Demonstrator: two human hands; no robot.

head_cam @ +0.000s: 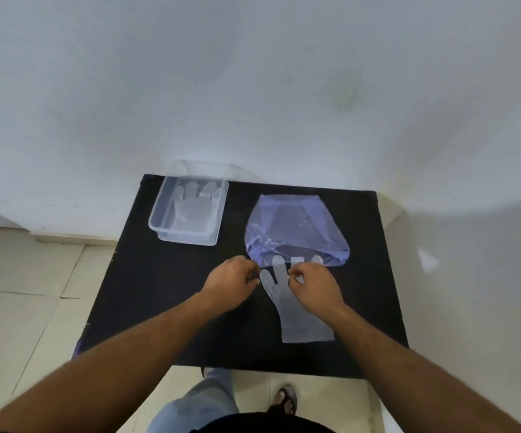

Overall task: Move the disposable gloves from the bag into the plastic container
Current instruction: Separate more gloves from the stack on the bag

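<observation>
Left: container at the table's far-left corner, 1 glove already flat inside. Left hand is curled, fingers pinched by the thumb edge of glove 2; can't tell if it has film. Right hand pinches that glove near its digits, likely to lift it flat. Its fingertips overlap the mouth of the bag, far right.

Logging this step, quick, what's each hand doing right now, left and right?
Left hand: fingers curled at the thumb edge of the clear glove; whether it grips cannot be told.
Right hand: closed, pinching the clear glove near its fingers.
</observation>
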